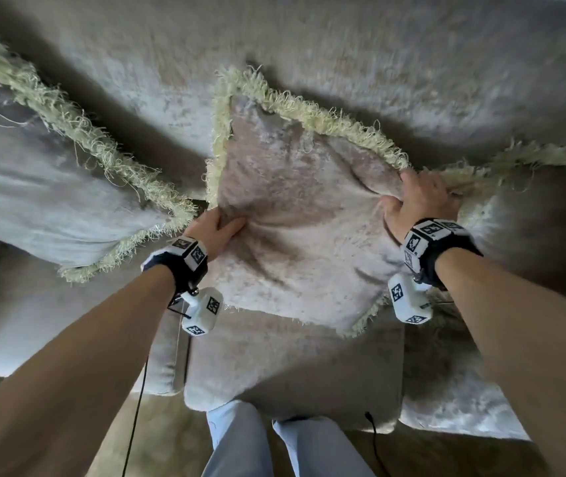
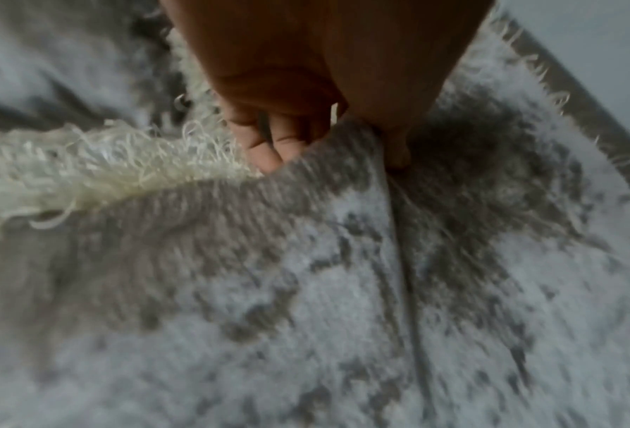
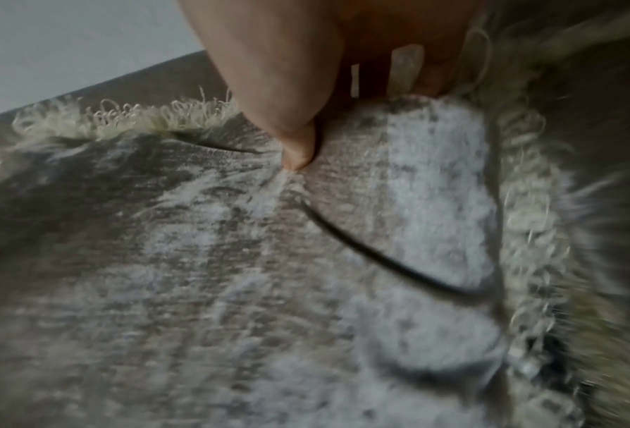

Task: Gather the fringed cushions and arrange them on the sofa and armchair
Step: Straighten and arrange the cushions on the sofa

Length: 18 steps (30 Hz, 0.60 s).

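We note the sofa (image 1: 343, 46) filling the view, its backrest far. The held cushion (image 1: 291, 208) stands tilted against it, one corner pointing far-left, between both hands. A second cushion (image 1: 33, 187) lies left. Our left hand (image 1: 217, 228) pinches the left edge; our right hand (image 1: 419, 201) grips the right corner.

Both arms reach forward, hands clenched.
Left hand (image 1: 217, 227) and right hand (image 1: 419, 201) each pinch with curled fingers (image 2: 266, 144) and thumb.
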Each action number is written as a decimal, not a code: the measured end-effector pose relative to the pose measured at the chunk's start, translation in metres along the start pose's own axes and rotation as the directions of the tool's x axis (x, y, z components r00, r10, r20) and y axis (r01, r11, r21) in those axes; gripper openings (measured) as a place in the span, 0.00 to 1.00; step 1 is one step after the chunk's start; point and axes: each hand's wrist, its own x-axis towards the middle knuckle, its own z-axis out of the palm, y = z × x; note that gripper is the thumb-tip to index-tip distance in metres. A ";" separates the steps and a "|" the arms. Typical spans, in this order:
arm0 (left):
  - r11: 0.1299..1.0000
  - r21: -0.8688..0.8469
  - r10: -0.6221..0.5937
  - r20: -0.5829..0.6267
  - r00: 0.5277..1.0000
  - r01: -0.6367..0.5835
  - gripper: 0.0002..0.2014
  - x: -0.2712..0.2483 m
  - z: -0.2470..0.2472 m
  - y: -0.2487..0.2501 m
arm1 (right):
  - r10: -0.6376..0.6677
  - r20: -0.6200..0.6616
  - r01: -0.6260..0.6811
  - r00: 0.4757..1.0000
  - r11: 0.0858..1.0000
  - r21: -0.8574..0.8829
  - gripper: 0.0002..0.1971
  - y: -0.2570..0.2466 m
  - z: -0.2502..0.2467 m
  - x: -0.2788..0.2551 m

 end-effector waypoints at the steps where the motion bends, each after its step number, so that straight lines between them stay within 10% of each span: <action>1: 0.999 0.009 0.045 -0.022 0.999 -0.044 0.22 -0.001 -0.007 0.012 | 0.015 0.003 -0.015 1.000 1.000 0.022 0.19 0.010 -0.004 -0.006; 18: 0.873 0.401 0.377 -0.196 0.906 -0.277 0.19 0.007 -0.049 0.119 | 0.266 -0.092 -0.227 0.960 0.925 0.304 0.06 0.056 -0.005 -0.048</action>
